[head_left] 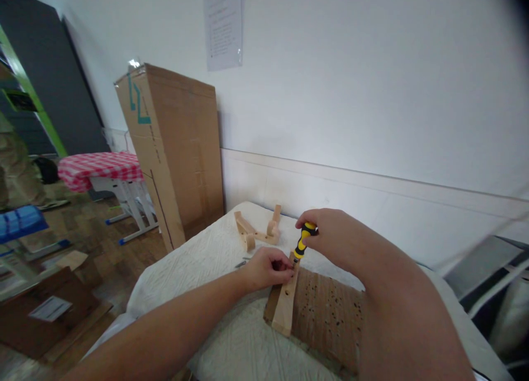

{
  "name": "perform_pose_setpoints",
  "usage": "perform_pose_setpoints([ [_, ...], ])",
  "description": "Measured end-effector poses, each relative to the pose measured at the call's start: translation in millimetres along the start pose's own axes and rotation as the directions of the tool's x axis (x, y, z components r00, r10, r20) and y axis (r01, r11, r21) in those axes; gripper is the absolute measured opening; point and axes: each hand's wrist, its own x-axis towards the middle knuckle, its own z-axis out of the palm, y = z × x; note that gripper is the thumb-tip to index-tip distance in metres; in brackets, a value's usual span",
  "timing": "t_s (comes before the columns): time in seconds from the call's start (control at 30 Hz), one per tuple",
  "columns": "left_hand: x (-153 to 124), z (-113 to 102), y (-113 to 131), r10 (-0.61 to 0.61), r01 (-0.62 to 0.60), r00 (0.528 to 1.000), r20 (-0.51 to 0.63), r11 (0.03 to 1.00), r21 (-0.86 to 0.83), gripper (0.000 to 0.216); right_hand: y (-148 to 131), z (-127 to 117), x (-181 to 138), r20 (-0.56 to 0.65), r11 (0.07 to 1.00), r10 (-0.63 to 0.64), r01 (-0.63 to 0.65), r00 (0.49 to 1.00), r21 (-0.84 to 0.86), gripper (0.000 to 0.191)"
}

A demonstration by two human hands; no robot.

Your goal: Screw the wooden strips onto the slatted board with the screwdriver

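Note:
My right hand (320, 226) is closed around the yellow-and-black handle of a screwdriver (301, 244), which points down and a little left. Its tip meets a pale wooden bar (286, 305) with holes in it. Beside that tip, my left hand (273, 266) has thumb and fingers pinched together at the bar; whatever they hold is too small to make out. Under the bar lies a brown wooden board (326, 315) dotted with many holes. A few screws (242, 264) rest on the cloth just left of my left hand.
Farther back on the white-clothed table (177, 282) sits an assembled wooden piece (258, 235). A tall cardboard box (182, 149) stands left of the table, against the wall. A red-checked table (103, 168) and a person's legs (20, 166) are at far left.

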Motion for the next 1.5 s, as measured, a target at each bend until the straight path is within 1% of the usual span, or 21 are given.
perform_pose_setpoints([
  [0.23,0,0,1,-0.017,0.017,1.000,-0.001,1.000,-0.004,0.014,-4,0,2,0.077,0.998,0.062,-0.061,0.995,-0.023,0.027],
  [0.33,0,1,0,-0.032,0.032,0.999,0.002,0.999,-0.014,0.014,-3,2,2,0.055,0.998,0.049,-0.046,0.997,-0.044,0.027],
  [0.4,0,1,0,-0.037,0.037,0.999,0.005,0.999,-0.015,0.013,-3,3,2,0.041,0.999,0.030,-0.028,0.999,-0.027,0.029],
  [0.53,1,1,0,-0.033,0.033,0.999,-0.002,0.999,0.001,0.011,-5,2,2,0.102,1.000,0.027,-0.027,0.994,-0.002,0.031],
  [0.6,1,1,1,-0.025,0.025,1.000,-0.007,1.000,0.010,0.010,-4,3,3,0.082,1.000,0.020,-0.018,0.996,-0.017,0.028],
  [0.7,0,0,4,-0.024,0.024,1.000,0.010,1.000,0.009,0.009,0,7,4,-0.011,1.000,-0.007,0.007,1.000,0.018,0.025],
  [0.77,0,0,6,-0.029,0.029,0.999,0.021,1.000,0.004,0.008,4,9,5,-0.038,1.000,-0.011,0.012,0.999,0.023,0.023],
  [0.9,-2,0,8,-0.022,0.022,0.999,0.026,1.000,0.003,0.009,7,11,8,-0.034,0.999,0.040,-0.041,0.999,-0.033,0.021],
  [1.0,-2,0,6,-0.028,0.028,0.999,0.029,1.000,0.002,0.012,8,11,11,-0.033,0.995,0.086,-0.087,0.996,-0.046,0.026],
  [1.27,-1,-1,3,-0.002,0.001,1.000,0.021,0.999,0.044,0.011,12,9,9,0.008,0.990,0.116,-0.115,0.993,-0.076,0.038],
  [1.37,-2,-1,2,-0.001,0.000,1.000,0.028,1.000,0.028,0.011,12,7,7,0.010,0.993,0.099,-0.098,0.995,-0.064,0.035],
  [1.5,-1,-1,1,0.018,-0.018,0.998,0.052,1.000,0.010,0.015,12,6,7,0.021,0.997,0.078,-0.077,0.997,-0.021,0.024],
])
